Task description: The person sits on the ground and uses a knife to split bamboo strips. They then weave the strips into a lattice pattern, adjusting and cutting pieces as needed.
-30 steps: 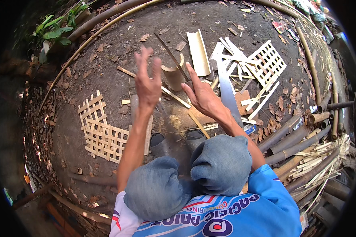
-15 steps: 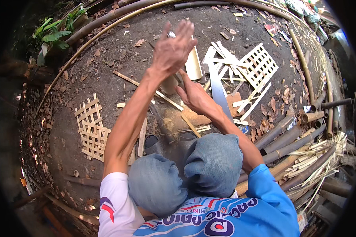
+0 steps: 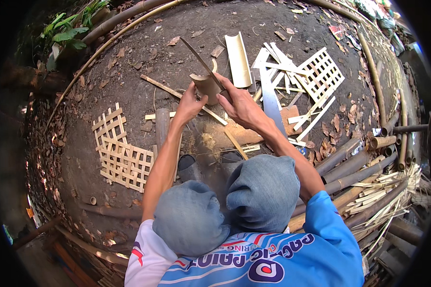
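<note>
My left hand (image 3: 190,106) is closed on a short split bamboo piece (image 3: 206,91), its fingers and thumb at the piece's near left side. In my right hand (image 3: 246,107) is the handle of a long knife (image 3: 198,57). Its dark blade points away to the far left and lies across the bamboo piece's upper edge, apparently touching it. Beyond the hands, a longer bamboo half (image 3: 238,60) lies hollow side up. A saw (image 3: 271,103) with a broad grey blade rests right of my right hand.
Woven bamboo lattices lie on the ground at left (image 3: 124,160) and far right (image 3: 323,74), with loose pale strips (image 3: 277,67) beside the latter. A wooden log (image 3: 234,137) lies before my feet. Bamboo poles (image 3: 342,162) and a heap of split strips (image 3: 373,198) fill the right.
My left hand, raised flat and blurred above the work before, has come down and grips the bamboo piece. The knife blade, largely hidden earlier, now shows.
</note>
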Demonstrator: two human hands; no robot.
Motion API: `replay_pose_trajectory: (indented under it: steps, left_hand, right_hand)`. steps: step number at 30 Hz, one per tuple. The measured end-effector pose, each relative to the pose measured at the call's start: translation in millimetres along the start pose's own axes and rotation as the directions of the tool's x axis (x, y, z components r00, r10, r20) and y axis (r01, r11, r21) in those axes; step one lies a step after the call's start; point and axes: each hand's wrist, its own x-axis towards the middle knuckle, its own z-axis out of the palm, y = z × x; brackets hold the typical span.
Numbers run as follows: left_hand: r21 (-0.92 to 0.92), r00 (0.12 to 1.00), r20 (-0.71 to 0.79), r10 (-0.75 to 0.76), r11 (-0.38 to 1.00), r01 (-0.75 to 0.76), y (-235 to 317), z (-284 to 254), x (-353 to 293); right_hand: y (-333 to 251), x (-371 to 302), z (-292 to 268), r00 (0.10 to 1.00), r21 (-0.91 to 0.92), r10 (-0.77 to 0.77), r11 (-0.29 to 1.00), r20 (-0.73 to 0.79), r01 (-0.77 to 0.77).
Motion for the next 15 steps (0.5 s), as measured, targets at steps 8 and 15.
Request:
replay_pose_trajectory:
  steps: [8,15]
  left_hand:
    - [0.526,0.985,-0.126,-0.122,0.833,0.170,-12.4,-33.3,-32.2]
    - [-0.639,0.956,-0.209,-0.206,0.769,0.026,-0.8,-26.8,-74.1]
  right_hand:
    - [4.6,6.6,-8.9,0.997,-0.074,0.066,0.995,-0.025,-0.068]
    - [2.6,12.9,-2.5,1.000,-0.119,0.018,0.993,-0.020,-0.020]
